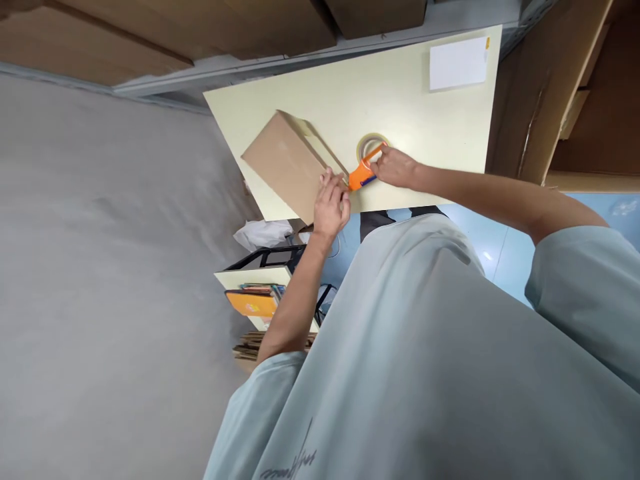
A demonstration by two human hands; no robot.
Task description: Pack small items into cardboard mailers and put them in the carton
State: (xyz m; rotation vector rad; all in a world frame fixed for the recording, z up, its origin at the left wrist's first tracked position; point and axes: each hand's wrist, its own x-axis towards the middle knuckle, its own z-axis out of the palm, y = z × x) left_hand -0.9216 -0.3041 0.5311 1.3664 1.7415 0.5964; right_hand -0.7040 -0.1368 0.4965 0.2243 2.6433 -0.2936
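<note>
A closed brown cardboard box [290, 160] lies slanted on the pale table [410, 133]. My left hand [331, 203] rests on the box's near right end, fingers laid along its edge and slightly apart. In my right hand [397, 167] is an orange tape dispenser [357, 177] carrying a large roll of tape [367, 141]. The dispenser's front end meets the box's right corner, close to my left fingertips. Whether tape is stuck to the box there cannot be made out.
A white rectangular item [458, 64] lies at the table's far right corner. Large cardboard boxes [250, 27] stand behind the table, and an open carton [565, 100] is on the right. Down at left, a low stand holds books and an orange folder [253, 304]. A grey wall [110, 267] borders the left.
</note>
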